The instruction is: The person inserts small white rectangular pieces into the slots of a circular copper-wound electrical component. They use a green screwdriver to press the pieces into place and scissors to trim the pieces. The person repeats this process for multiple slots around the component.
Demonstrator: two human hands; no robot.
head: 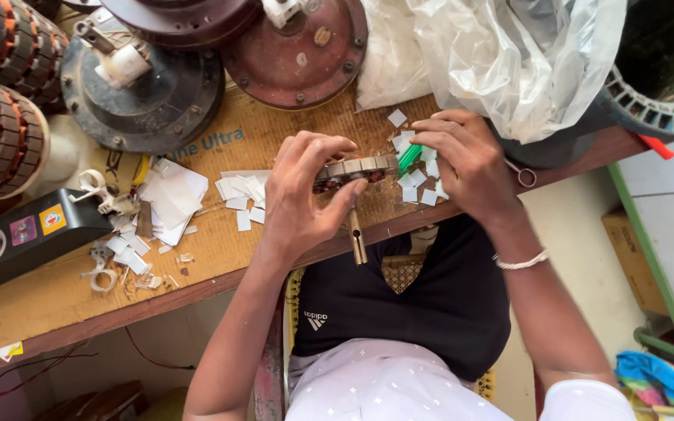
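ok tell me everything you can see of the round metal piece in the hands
The round slotted metal core is a grey stack of thin plates, with reddish copper-coloured winding showing at its lower edge. It is held edge-on just above the wooden bench. The left hand grips its left end, fingers over the top and thumb beneath. The right hand meets its right end with a thin green strip.

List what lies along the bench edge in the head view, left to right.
Black box → white paper slips → left hand → stator ring → green tool → right hand → plastic bag
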